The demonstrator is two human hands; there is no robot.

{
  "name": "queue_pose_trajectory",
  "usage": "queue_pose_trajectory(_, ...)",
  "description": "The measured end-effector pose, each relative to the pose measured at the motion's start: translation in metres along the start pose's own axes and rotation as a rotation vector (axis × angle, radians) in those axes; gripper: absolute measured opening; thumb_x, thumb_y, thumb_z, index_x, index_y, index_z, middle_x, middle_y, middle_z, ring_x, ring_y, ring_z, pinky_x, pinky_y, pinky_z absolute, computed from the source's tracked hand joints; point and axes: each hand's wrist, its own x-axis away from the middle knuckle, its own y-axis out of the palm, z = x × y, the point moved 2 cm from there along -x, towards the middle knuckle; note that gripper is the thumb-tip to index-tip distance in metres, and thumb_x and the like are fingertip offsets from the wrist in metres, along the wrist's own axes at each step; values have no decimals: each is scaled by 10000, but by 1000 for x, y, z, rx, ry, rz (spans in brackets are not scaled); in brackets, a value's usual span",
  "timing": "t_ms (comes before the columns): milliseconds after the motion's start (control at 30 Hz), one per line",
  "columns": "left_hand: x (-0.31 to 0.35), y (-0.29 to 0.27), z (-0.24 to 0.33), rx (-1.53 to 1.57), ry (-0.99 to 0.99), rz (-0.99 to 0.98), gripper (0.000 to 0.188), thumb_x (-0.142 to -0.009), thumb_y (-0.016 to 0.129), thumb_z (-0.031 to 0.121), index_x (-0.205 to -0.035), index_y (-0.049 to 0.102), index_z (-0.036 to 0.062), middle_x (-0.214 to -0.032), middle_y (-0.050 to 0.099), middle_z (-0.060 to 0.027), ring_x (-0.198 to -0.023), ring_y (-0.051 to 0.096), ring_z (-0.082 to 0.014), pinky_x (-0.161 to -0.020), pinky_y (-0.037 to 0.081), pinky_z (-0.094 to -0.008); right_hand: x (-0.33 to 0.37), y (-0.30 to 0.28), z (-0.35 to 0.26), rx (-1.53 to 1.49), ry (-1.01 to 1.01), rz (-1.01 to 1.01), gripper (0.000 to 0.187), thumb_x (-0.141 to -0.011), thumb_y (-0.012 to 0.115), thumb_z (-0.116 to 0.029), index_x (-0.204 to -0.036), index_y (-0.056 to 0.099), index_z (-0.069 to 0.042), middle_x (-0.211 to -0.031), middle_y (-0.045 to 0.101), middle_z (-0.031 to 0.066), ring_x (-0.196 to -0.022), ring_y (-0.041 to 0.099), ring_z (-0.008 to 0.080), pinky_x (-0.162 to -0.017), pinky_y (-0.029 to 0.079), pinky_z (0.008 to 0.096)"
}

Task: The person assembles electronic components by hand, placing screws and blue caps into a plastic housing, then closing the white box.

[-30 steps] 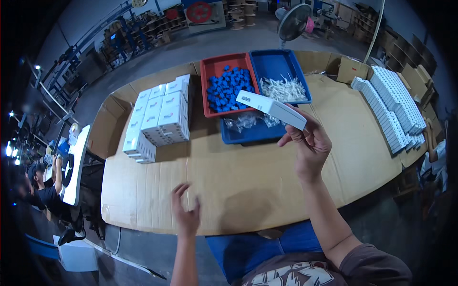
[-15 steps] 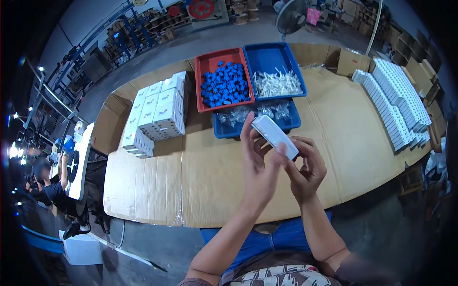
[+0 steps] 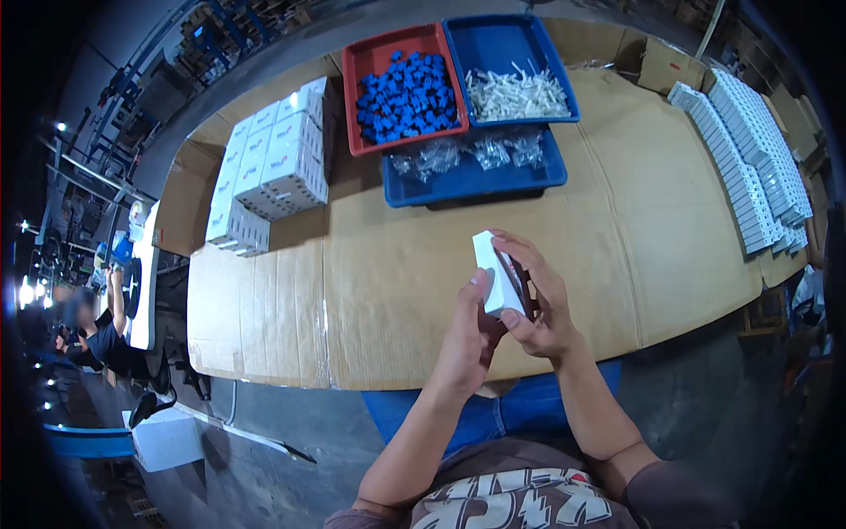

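- Our left hand (image 3: 467,339) is closed on one side of the small white box (image 3: 499,286), with its thumb on the pale face; we can't see all its fingers.
- Our right hand (image 3: 548,319) is closed on it too, with fingers on the far end and thumb at the near end.
- The box is tilted, up off the worktop (image 3: 414,291), by the middle of its near edge.
- We think the step now is handling this one box, maybe turning it or working on its dark side. We can't tell if that side is open.
- The next move seems to need one hand to keep it steady while the other gets a clear grip.
- Past our hands is a blue tray (image 3: 476,195) with clear bags (image 3: 438,160).
- By the far edge, a red tray (image 3: 370,53) has blue bits (image 3: 407,97), and a second blue tray (image 3: 493,44) beside it has white bits (image 3: 515,93).
- White boxes (image 3: 278,159) are stacked toward the far left corner; white rows (image 3: 749,167) lie along the right edge.
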Motion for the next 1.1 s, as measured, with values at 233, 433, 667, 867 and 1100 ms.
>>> queue_pose_trajectory(233,-7,-8,-5,-10,-138,30,583,-1045,538,593,-1357,571,102,-1216,687,-59,-1083,692,-168,-913,553,-313,11,2,13,96,-60,2,737,-869,692,-409,-1404,552,78,-1324,617,283,-1172,651,398,-999,514,410)
queue_pose_trajectory(433,-5,-6,-19,2,-60,49,554,-1040,578,558,-1341,562,93,-1156,679,-37,-1036,685,-150,-884,547,-291,19,1,24,149,-102,31,767,-871,729,-484,-1365,598,89,-1269,641,294,-1103,685,412,-932,551,423)
queue_pose_trajectory(667,-5,-17,-35,55,15,157,607,-1031,564,603,-1405,526,127,-1225,633,-19,-1115,641,-136,-955,519,-319,32,16,24,102,-35,-41,756,-972,628,-533,-1414,577,77,-1383,600,298,-1262,618,437,-1039,509,444)
queue_pose_trajectory(867,1,-20,-33,50,-6,183,653,-1050,515,611,-1439,493,88,-1240,614,-17,-1134,622,-128,-957,504,-306,34,26,29,186,-97,-73,736,-1013,580,-527,-1447,553,66,-1408,595,296,-1287,603,450,-1052,505,460)
queue_pose_trajectory(1100,-7,-32,-43,91,108,175,655,-1070,489,590,-1478,458,78,-1263,599,-14,-1138,617,-115,-955,509,-303,31,34,25,246,-158,-56,696,-1057,521,-518,-1445,572,57,-1387,621,293,-1234,644,467,-1000,542,467)
